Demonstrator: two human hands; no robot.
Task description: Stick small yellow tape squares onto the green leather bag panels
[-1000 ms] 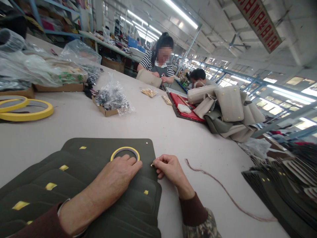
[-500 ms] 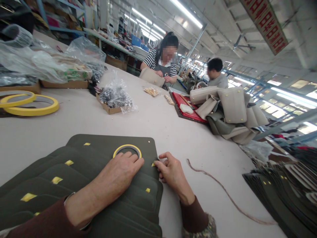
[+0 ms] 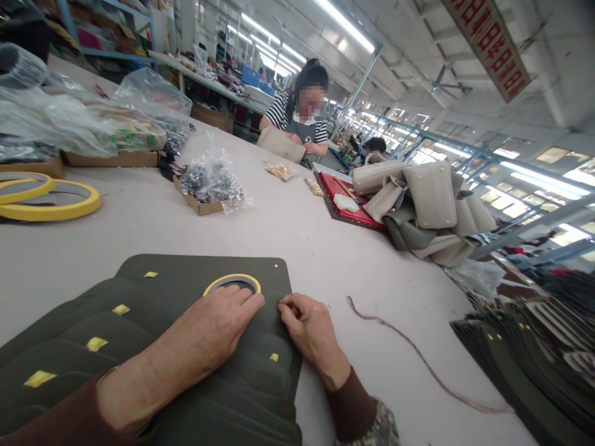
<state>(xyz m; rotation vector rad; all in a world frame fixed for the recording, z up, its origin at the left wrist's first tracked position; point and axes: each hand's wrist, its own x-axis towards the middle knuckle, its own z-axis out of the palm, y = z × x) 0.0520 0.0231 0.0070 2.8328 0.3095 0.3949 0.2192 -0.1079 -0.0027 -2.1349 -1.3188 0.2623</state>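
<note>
Right hand had scooted in since a moment before. It used to sit just off the panel's edge with a tiny gold bit at its fingertips, and now it was up on the edge itself, almost touching the left hand. That one hadn't budged.

Biggest thing first: the long pale work table ran off toward 12 o'clock. A fanned stack of dark green panels lay right in front of the person, spreading out toward 8 o'clock, with small yellow tabs stuck on them. Over at 2 o'clock sat a heap of beige bags with a red mat just beside it. At 10 o'clock lay two big yellow tape rolls, and a co-worker in a striped top worked at the far end, around 12.

The left hand lay flat, palm down, fingers together on the top panel, with its fingertips touching a small yellow tape roll at its 12 o'clock. The right hand was curled, fingertips pressed to the panel's edge. Couldn't tell if it was pinching anything. A thin brownish strip trailed across the table at its 3 o'clock, well apart from it.
</note>
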